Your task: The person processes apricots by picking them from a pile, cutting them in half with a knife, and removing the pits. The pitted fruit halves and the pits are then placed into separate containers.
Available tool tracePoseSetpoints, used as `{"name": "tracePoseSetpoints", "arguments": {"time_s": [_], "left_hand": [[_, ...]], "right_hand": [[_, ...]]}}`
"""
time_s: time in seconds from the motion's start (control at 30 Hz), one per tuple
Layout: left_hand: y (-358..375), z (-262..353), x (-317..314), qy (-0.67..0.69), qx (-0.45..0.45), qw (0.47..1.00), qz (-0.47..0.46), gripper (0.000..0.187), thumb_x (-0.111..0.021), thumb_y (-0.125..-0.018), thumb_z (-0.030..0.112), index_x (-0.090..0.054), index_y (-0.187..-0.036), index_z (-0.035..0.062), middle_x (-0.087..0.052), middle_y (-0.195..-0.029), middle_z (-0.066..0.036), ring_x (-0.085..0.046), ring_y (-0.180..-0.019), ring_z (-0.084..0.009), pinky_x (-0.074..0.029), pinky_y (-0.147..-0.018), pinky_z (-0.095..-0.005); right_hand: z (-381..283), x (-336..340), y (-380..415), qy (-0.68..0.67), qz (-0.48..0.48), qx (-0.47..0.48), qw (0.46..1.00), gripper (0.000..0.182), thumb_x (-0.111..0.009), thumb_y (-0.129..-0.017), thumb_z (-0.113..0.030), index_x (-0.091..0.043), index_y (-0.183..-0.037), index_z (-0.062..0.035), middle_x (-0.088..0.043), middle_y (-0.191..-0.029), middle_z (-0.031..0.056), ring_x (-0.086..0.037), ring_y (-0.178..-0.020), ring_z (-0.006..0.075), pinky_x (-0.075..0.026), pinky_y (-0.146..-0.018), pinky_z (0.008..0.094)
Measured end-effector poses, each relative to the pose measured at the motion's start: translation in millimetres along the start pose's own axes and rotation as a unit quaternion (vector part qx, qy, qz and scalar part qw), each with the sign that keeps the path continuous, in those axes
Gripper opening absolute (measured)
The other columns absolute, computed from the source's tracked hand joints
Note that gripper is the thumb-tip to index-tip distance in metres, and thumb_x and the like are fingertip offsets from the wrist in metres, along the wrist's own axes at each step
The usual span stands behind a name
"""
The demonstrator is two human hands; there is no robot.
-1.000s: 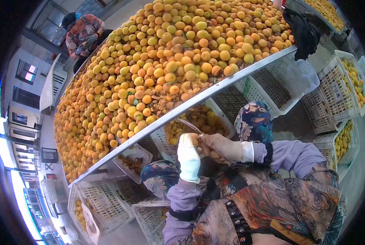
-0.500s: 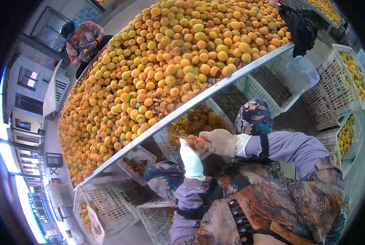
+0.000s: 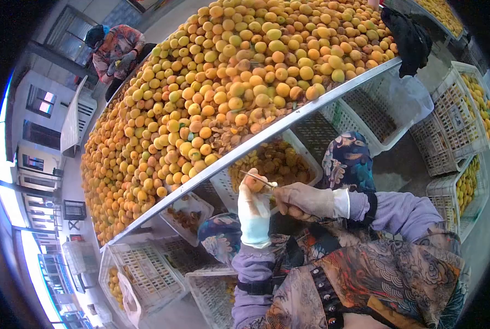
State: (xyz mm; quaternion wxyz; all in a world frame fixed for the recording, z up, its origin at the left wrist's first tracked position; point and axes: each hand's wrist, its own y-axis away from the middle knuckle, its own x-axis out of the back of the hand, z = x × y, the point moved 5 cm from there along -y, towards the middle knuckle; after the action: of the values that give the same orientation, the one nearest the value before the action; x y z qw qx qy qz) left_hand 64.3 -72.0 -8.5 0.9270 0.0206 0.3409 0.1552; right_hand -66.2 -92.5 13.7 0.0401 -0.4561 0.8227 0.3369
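My left hand (image 3: 252,204), in a pale glove, is closed around an orange apricot (image 3: 253,181). My right hand (image 3: 300,199), in a beige glove, grips a small knife (image 3: 262,181); its thin blade lies across the apricot and its handle is hidden in the fist. Just beyond both hands, under the table edge, a white crate (image 3: 311,164) holds apricot halves (image 3: 278,158). A large heap of whole apricots (image 3: 201,104) covers the sloping table above.
A metal rim (image 3: 245,152) edges the table. White crates (image 3: 146,271) stand at lower left, and stacked fruit crates (image 3: 437,131) at right. Black cloth (image 3: 407,41) hangs over the table corner. Another person (image 3: 116,52) sits at the far left side.
My hands have drawn slightly apart; the right has moved right and a little down. The knife blade now shows across the apricot, while its red handle has gone from sight.
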Motion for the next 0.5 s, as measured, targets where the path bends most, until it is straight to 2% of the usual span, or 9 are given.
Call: {"name": "tracePoseSetpoints", "arguments": {"time_s": [0.13,0.2,0.33,0.5], "left_hand": [[-2,-7,5,0.039,0.013,0.998,-0.039,0.047,-0.038,-0.097,0.036,-0.043,-0.126,-0.0006,-0.056,-0.105,-0.008,-0.053,-0.097,-0.0204,-0.042,-0.089,-0.0368],[0,-6,1,0.051,0.015,0.998,-0.039,0.046,-0.038,-0.097,0.034,-0.042,-0.126,-0.0009,-0.056,-0.106,-0.01,-0.054,-0.096,-0.0216,-0.042,-0.09,-0.0375],[0,-6,-3,0.054,0.002,0.998,-0.035,0.046,-0.038,-0.097,0.034,-0.042,-0.126,-0.0013,-0.056,-0.106,-0.01,-0.055,-0.095,-0.0218,-0.042,-0.09,-0.0367],[0,-6,0,-0.005,-0.03,0.999,-0.021,0.047,-0.037,-0.098,0.034,-0.041,-0.127,-0.0028,-0.055,-0.109,-0.012,-0.056,-0.098,-0.0223,-0.043,-0.09,-0.0342]], "right_hand": [[3,-4,0,-0.03,-0.012,-0.04,0.999,0.045,-0.036,-0.094,-0.048,-0.05,-0.079,-0.0072,-0.038,-0.049,-0.0013,-0.031,-0.036,0.008,-0.024,-0.032,0.0236],[4,-3,-3,-0.016,-0.009,0.003,1.0,0.045,-0.036,-0.094,-0.047,-0.05,-0.078,-0.0069,-0.038,-0.049,-0.0013,-0.031,-0.036,0.008,-0.024,-0.032,0.0237],[7,-1,-9,-0.012,0.009,0.003,1.0,0.046,-0.036,-0.094,-0.047,-0.05,-0.078,-0.0062,-0.038,-0.048,-0.0009,-0.031,-0.035,0.008,-0.024,-0.032,0.0233],[10,2,-15,-0.02,-0.005,0.009,1.0,0.047,-0.037,-0.094,-0.047,-0.05,-0.077,-0.0055,-0.037,-0.046,-0.0003,-0.029,-0.035,0.0082,-0.022,-0.032,0.0239]]}}
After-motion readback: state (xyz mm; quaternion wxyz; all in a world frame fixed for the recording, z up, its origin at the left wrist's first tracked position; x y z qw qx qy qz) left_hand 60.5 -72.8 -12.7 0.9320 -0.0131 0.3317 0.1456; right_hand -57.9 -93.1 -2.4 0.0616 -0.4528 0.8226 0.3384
